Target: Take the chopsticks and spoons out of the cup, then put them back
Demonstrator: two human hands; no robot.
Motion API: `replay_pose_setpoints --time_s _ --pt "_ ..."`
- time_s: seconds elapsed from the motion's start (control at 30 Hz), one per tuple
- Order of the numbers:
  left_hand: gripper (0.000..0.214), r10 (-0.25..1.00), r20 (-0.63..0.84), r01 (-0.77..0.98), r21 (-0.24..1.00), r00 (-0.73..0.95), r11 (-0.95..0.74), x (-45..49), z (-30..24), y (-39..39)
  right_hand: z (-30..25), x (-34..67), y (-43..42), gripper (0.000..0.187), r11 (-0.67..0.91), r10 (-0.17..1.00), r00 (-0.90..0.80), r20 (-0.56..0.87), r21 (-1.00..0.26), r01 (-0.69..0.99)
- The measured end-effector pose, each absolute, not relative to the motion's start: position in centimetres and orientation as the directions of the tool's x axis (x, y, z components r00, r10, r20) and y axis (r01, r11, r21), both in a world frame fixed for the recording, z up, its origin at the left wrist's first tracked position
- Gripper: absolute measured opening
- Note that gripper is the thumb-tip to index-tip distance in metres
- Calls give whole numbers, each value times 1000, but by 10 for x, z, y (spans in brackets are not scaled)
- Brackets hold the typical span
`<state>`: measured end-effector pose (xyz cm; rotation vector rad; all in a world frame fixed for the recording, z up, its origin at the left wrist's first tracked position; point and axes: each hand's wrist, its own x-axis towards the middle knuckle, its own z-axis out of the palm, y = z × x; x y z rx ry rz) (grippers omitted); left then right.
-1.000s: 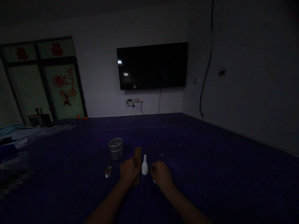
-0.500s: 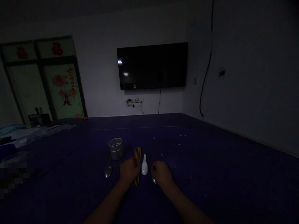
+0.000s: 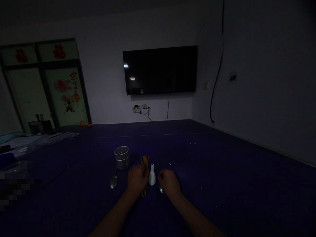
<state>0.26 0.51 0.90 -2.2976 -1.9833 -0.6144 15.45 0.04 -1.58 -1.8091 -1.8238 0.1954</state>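
Note:
In a dim room, both my hands rest low on a dark blue floor mat (image 3: 222, 171). My left hand (image 3: 137, 179) lies on a bundle of wooden chopsticks (image 3: 144, 161), fingers curled over them. My right hand (image 3: 169, 182) is closed around the handle of a metal spoon (image 3: 161, 190) whose bowl pokes out below the fingers. A white ceramic spoon (image 3: 152, 175) lies between the two hands. A perforated metal cup (image 3: 121, 157) stands to the left, with a second metal spoon (image 3: 114, 180) in front of it.
A black television (image 3: 160, 70) hangs on the far wall above a socket with cables (image 3: 142, 107). Glass doors with red decorations (image 3: 64, 92) stand at the left. Plastic sheeting and clutter (image 3: 32, 141) lie on the mat at far left.
My hands have stayed nearly still. My right hand has slid slightly toward the white spoon; the view has shifted a little.

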Motion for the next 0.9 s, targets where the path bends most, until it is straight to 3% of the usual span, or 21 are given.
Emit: replay_pose_setpoints --time_s 0.2,0.4,0.63,0.9 --pt "28 862 401 865 258 310 -431 6 6 5 -12 154 1 24 92 956 58 288 -482 872" --pt "37 769 382 757 222 513 -615 5 5 -1 -8 155 -3 25 89 958 53 281 -467 880" --pt "47 798 281 779 206 533 -592 5 1 -2 -2 154 -19 18 55 970 51 239 -416 908" --pt "45 822 246 794 227 513 -564 4 -1 1 -7 158 -18 10 152 978 -75 194 -423 893"
